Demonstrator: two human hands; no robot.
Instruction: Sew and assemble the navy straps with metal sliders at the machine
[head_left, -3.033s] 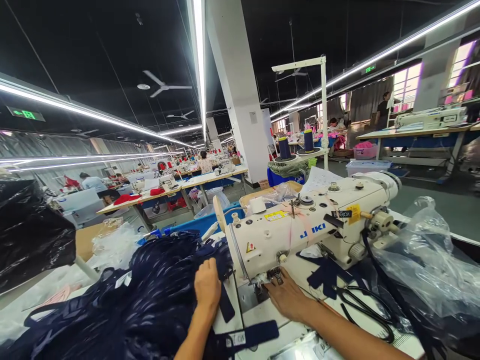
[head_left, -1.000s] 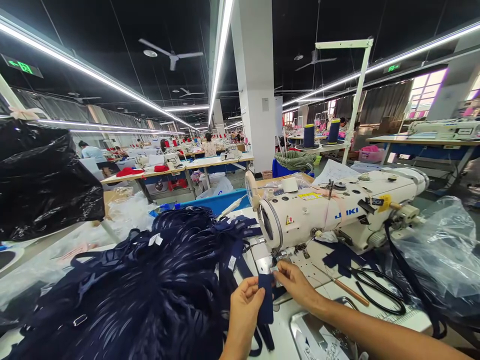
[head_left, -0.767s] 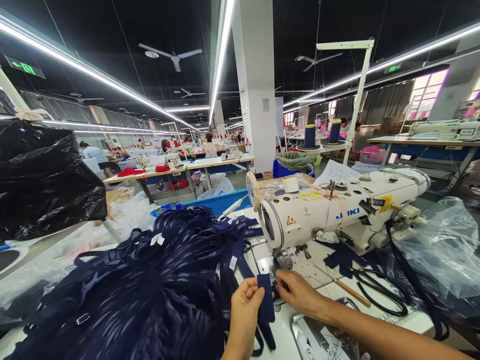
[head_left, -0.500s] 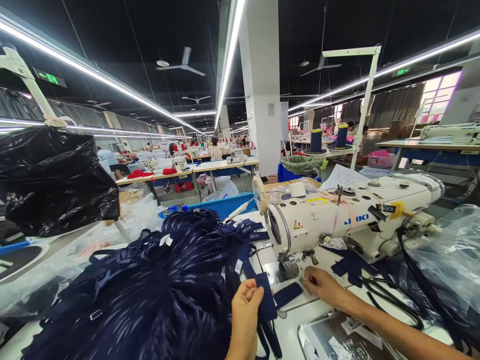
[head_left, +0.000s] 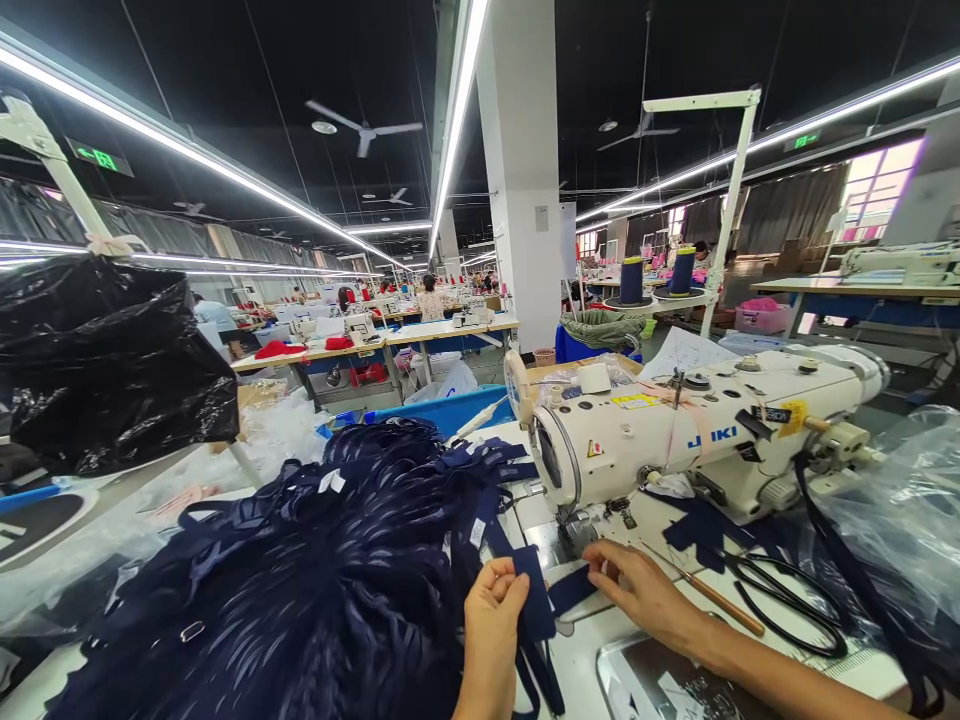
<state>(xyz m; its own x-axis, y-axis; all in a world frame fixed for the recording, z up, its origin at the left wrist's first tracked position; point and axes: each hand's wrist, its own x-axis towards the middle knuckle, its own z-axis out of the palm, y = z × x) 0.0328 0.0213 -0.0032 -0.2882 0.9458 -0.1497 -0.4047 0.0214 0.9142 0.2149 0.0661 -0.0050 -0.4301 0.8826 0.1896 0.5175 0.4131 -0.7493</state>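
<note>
My left hand point(head_left: 492, 612) is closed on the folded end of a navy strap point(head_left: 534, 596) at the bottom centre. My right hand point(head_left: 636, 592) lies on the machine bed beside it, fingers bent toward a second navy strap piece point(head_left: 570, 590) under the presser foot point(head_left: 576, 528); whether they pinch it is unclear. A cream Juki sewing machine point(head_left: 697, 432) stands just behind both hands. A big heap of navy straps point(head_left: 300, 590) fills the table to the left.
Black scissors point(head_left: 780, 606) and a wooden-handled tool point(head_left: 712, 594) lie right of my right hand. Clear plastic bags point(head_left: 900, 510) are at the right, a black plastic bag point(head_left: 105, 360) at the left. Other people work at distant tables point(head_left: 375, 345).
My right hand let go of the strap my left hand holds, moved right across the bed, then came back toward the presser foot. The left hand kept its grip.
</note>
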